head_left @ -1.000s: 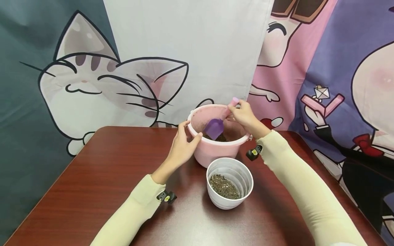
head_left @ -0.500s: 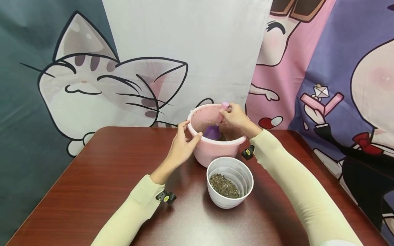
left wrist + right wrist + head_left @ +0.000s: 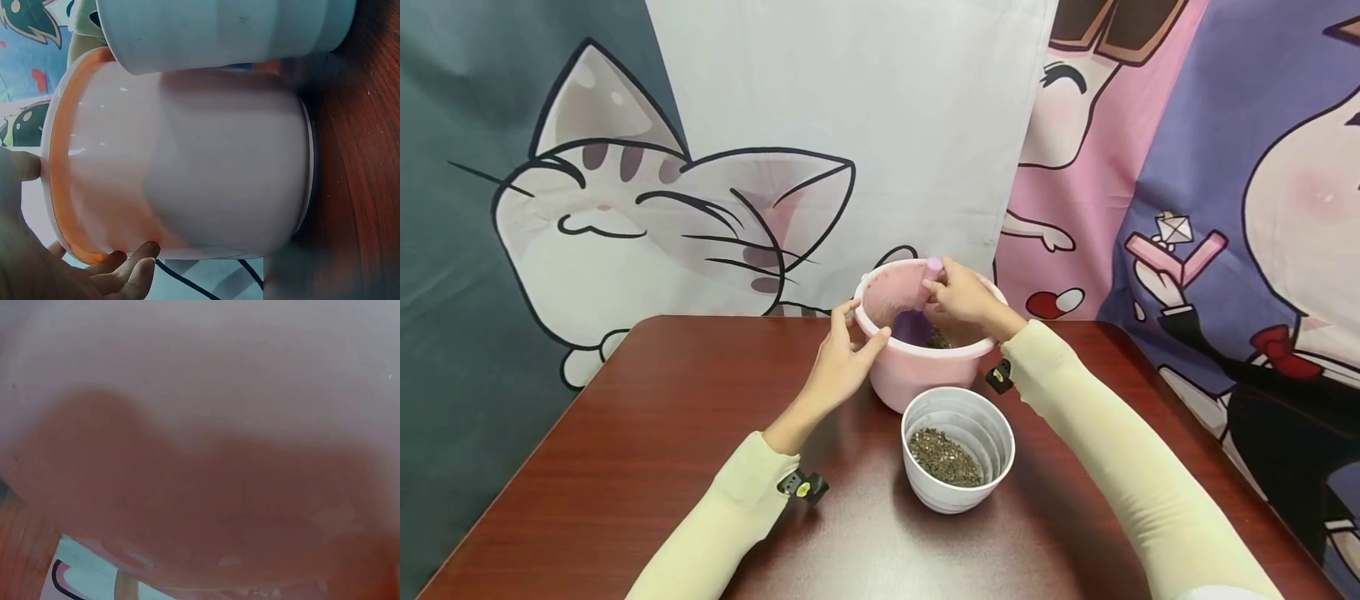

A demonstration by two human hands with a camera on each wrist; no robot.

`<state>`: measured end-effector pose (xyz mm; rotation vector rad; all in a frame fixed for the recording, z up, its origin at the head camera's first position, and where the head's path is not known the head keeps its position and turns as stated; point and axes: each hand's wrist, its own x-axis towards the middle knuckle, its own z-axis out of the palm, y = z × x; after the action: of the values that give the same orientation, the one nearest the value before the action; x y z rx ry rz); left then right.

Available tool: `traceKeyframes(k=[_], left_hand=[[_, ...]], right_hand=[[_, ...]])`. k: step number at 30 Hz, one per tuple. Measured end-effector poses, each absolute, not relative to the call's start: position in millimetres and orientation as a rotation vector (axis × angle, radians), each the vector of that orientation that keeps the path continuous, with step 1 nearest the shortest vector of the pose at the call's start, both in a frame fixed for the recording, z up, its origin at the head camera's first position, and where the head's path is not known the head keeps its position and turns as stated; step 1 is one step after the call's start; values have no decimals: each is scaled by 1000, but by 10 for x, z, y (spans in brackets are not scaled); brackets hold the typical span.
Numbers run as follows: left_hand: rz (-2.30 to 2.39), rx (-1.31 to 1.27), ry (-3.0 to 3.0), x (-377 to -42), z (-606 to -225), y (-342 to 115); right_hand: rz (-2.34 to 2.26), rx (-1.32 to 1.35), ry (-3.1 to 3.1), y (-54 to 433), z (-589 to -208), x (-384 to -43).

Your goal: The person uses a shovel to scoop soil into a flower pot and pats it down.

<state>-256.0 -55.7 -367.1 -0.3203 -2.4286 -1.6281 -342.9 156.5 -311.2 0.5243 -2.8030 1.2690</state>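
A pink bucket point(image 3: 917, 379) stands toward the back of the table, with dark soil point(image 3: 940, 339) showing inside. My left hand point(image 3: 841, 358) grips its left side; in the left wrist view the thumb is at the rim and other fingers lie along the outer wall. Inside the bucket, my right hand point(image 3: 962, 292) holds a small plastic shovel point(image 3: 930, 279) by its pink handle. Its purple blade points down at the soil, the tip hidden. In front sits a white ridged pot point(image 3: 951, 500), partly filled with brownish soil mix point(image 3: 946, 458). The bucket's pink wall point(image 3: 206, 500) fills the right wrist view, blurred.
The reddish-brown wooden table point(image 3: 700, 400) spreads left and in front of the containers. Behind it hangs a cartoon-printed cloth point(image 3: 850, 100). The white pot stands close before the bucket, between my two forearms.
My right hand has moved left and down into the bucket, lowering the shovel's blade toward the soil and turning the handle more upright. The left hand stays on the bucket.
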Motion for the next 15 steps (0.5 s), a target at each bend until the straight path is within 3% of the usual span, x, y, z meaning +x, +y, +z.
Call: traceKeyframes(k=[7, 15], left_hand=[[-1638, -344, -2441, -2559, -3670, -557], [-1640, -334, -2423, -2553, -3678, -561]], right_hand=[[919, 551, -2911, 1552, -3103, -3420], [939, 570, -2903, 1559, -3079, -3420]])
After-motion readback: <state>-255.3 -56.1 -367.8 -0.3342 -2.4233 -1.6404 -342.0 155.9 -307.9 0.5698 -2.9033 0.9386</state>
